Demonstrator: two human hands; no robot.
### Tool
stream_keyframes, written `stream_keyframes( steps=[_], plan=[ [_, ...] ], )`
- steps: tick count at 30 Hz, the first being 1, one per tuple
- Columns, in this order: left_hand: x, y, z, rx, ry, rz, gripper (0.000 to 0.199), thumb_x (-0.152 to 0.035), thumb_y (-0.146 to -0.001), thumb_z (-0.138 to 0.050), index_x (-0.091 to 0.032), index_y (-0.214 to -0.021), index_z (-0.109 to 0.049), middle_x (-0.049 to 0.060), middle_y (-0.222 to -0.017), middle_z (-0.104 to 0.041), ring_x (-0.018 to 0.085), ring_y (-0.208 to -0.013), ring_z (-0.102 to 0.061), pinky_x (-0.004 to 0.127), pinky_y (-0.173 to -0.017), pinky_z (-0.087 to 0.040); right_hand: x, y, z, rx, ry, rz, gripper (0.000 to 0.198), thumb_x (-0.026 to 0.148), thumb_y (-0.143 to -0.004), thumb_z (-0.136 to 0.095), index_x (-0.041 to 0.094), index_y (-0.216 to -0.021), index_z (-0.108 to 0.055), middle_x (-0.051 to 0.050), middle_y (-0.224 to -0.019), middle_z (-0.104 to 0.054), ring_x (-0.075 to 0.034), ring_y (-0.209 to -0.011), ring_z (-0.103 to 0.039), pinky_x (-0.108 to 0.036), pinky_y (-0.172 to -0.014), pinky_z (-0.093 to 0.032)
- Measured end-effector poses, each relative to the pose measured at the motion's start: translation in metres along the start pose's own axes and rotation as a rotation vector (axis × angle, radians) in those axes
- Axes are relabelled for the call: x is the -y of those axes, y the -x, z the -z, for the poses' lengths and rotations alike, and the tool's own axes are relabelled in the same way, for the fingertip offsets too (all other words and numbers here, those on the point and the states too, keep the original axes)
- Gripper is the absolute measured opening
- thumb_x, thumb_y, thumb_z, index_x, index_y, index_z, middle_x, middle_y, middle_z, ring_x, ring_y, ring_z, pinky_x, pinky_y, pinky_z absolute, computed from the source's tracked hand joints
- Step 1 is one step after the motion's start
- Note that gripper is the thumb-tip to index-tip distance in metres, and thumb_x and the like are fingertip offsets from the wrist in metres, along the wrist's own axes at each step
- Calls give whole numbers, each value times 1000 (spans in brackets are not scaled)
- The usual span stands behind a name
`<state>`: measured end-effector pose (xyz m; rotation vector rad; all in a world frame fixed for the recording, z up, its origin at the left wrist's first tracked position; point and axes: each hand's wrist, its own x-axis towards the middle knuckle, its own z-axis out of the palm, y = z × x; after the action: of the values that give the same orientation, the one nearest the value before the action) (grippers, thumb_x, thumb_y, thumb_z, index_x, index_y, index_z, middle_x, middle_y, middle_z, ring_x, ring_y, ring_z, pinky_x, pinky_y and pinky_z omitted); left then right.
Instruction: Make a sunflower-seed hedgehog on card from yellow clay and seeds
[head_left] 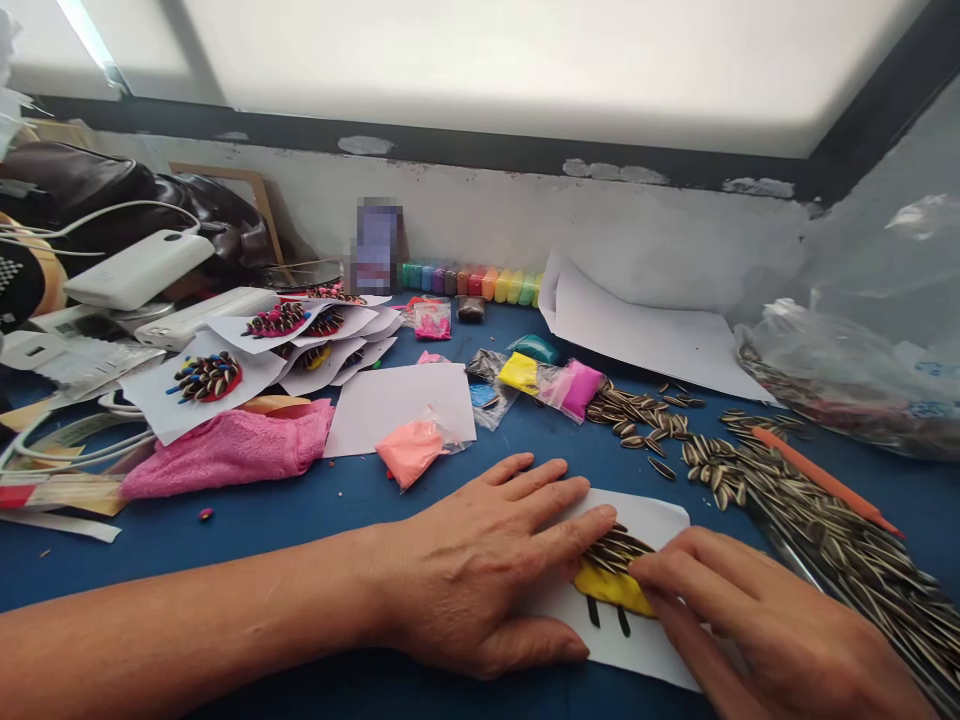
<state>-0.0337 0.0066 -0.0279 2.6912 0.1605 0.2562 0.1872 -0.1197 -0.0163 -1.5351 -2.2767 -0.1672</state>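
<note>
Blue desk [262,530], toward its near edge: a left hand [495,570], fingers apart, and a right hand [772,620] — whether closed, cannot tell — work over white paper [652,520], where overpressing yellow clay [611,585] could dislodge striped seeds [615,548].

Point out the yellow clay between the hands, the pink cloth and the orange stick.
Yellow clay [611,586]: head view, middle of its visible strip.
Pink cloth [232,450]: head view, middle of its upper surface.
Orange stick [823,480]: head view, about halfway along its shaft.

Coloured clay packets [504,284] and heaped sunflower seeds [840,525] suggest a craft workspace.
</note>
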Motion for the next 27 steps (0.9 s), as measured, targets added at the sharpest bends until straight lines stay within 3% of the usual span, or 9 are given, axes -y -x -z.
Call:
stream_keyframes(
  steps=[19,27],
  plan=[
    [-1,-1,2,15,-2,0,74,-57,-97,-51,-17,-156,-29,17,-157,-37,37,-148,-29,56,-121,-17,2,2,-4,51,142,31,22,14,-96,-45,24,-91,-64,-2,-78,-65,-14,-66,-65,-22,-58,-50],
    [0,0,1,-3,25,3,77,-57,-97,-52,-18,-157,-25,17,-158,-37,37,-148,-29,56,-121,-17,-2,0,5,-85,179,11,17,24,-99,-48,23,-94,-64,0,-81,-70,-13,-67,-68,-24,-60,-49]
  ],
)
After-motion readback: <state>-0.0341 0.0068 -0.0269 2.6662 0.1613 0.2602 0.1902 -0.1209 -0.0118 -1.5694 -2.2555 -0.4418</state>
